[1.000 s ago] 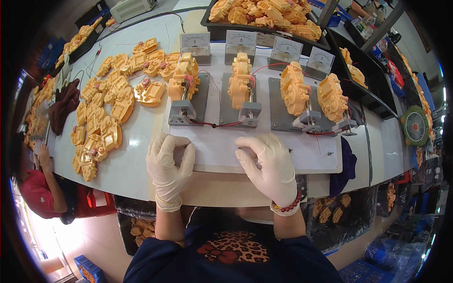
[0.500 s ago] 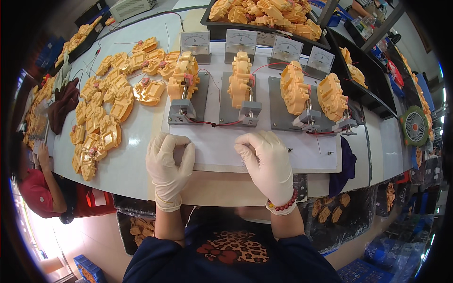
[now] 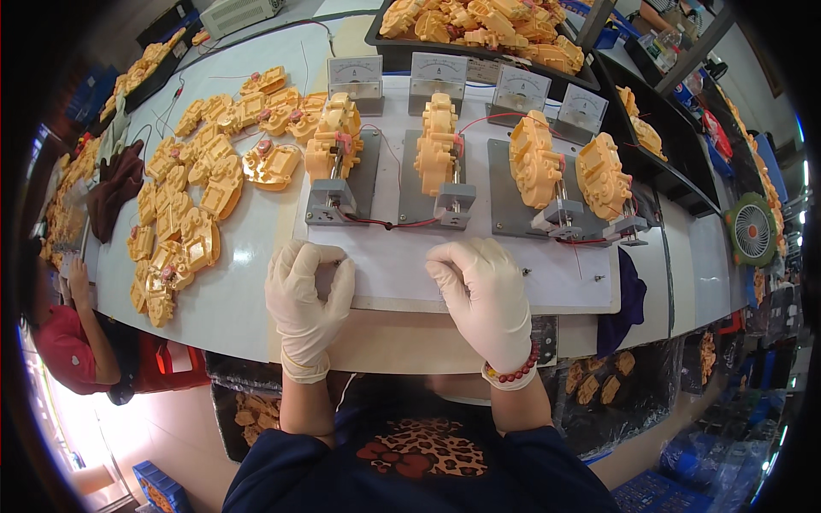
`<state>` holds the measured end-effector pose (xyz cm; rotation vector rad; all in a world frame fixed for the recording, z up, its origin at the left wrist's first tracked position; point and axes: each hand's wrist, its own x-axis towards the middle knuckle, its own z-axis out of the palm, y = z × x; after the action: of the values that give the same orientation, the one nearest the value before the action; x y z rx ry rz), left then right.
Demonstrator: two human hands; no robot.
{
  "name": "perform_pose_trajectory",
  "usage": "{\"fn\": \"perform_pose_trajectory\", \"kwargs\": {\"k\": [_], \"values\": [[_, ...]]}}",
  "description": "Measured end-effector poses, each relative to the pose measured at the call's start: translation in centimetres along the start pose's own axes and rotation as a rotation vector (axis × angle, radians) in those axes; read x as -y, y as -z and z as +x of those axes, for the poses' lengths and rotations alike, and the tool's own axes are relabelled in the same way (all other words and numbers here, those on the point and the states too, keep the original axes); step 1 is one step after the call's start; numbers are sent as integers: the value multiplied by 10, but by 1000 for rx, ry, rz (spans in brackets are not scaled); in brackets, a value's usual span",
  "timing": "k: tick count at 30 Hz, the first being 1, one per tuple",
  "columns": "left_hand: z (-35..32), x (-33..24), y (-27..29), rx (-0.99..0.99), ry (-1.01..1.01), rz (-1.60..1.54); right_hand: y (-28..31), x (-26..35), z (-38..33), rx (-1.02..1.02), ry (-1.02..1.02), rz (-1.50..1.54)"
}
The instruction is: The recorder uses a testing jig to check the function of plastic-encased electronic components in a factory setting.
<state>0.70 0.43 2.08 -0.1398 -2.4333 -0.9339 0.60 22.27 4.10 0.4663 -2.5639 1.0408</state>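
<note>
From where I stand, the person's left hand [image 3: 308,295] and right hand [image 3: 487,299], both in white gloves, rest near the front edge of a white board [image 3: 393,265]. The left is loosely curled, a gap showing between thumb and forefinger; the right is rounded over, its thumb along the bent fingers (a red bead bracelet [image 3: 513,374] circles that wrist). I can't tell whether either one grips anything.

Beyond them, well clear of the fingers, four yellow-orange plastic gear housings [image 3: 436,141] stand on edge in a row of grey test fixtures [image 3: 363,184], with red wires [image 3: 415,225] running between. An analog panel meter [image 3: 355,77] stands behind each. More loose housings [image 3: 221,190] lie heaped on the table to the left, and others fill a black tray [image 3: 395,56] at the back.
</note>
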Motion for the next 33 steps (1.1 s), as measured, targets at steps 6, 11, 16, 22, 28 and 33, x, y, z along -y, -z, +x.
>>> {"fn": "perform_pose_trajectory", "kwargs": {"k": [6,11,16,22,28,33], "values": [[1,0,0,-2,4,-5,-1,-2,0,-51,103,-8],[2,-1,-3,-4,-5,-15,0,-7,-4,-48,170,-43],[1,1,-2,-3,-19,2,49,-4,-17,-212,79,-222],[1,1,-1,-3,-50,2,57,-43,-31,-156,-66,-197],[1,-2,0,4,2,-11,57,-47,-29,-162,74,-118],[0,1,-4,-11,-14,-9,55,-48,-30,-194,60,-126]]}}
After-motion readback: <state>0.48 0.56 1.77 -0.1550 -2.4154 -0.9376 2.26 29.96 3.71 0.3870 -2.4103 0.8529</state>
